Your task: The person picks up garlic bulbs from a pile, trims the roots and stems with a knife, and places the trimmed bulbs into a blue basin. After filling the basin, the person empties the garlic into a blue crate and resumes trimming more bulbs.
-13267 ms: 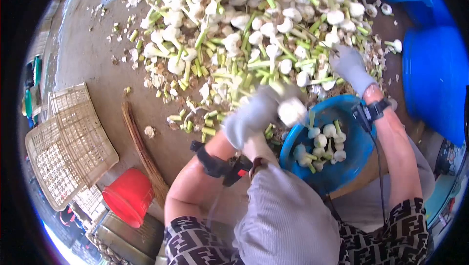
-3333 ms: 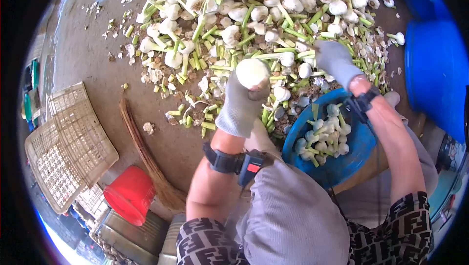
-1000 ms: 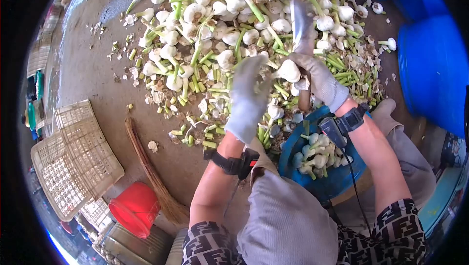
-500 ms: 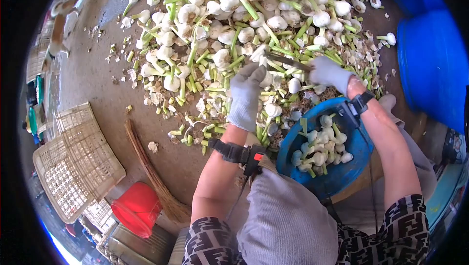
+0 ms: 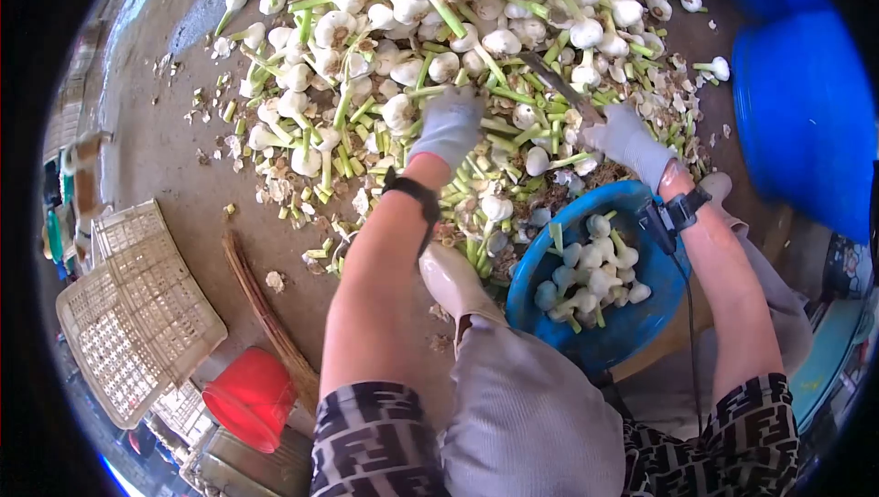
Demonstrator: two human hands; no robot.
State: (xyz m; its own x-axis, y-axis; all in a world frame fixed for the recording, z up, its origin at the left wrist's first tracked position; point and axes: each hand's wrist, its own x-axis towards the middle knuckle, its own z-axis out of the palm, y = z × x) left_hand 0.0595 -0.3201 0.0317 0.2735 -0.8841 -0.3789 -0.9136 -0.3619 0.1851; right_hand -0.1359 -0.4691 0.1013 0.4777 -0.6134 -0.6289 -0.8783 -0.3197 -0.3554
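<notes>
"What's the biggest worry there?"

"The garlic pile (image 5: 352, 26). It covers the floor (image 5: 192, 177) beyond the blue basin (image 5: 652, 316), heaped loose, so a tug low down might send heads rolling."

"And the basin itself?"

"It sits close between the legs, trimmed garlic (image 5: 600, 273) inside. A knee knocking the rim could tip it, I reckon."

"How about the hands?"

"The left hand (image 5: 449, 122) is beyond the basin and to its left, down in the pile. Its fingertips are buried; I can't tell whether they're pinching a head or only touching. The right hand (image 5: 632, 142), just past the basin's far rim, has its fingers curled round the knife (image 5: 558, 85)."

"Which way does the blade point?"

"Away from the basin, slanting left over the heap. If the left hand swung across carelessly, that glove might catch the edge."

"Anything smaller?"

"Those cut stems (image 5: 325, 193), left of the basin. They look slippery underfoot, and they could hide a small bulb."
</notes>
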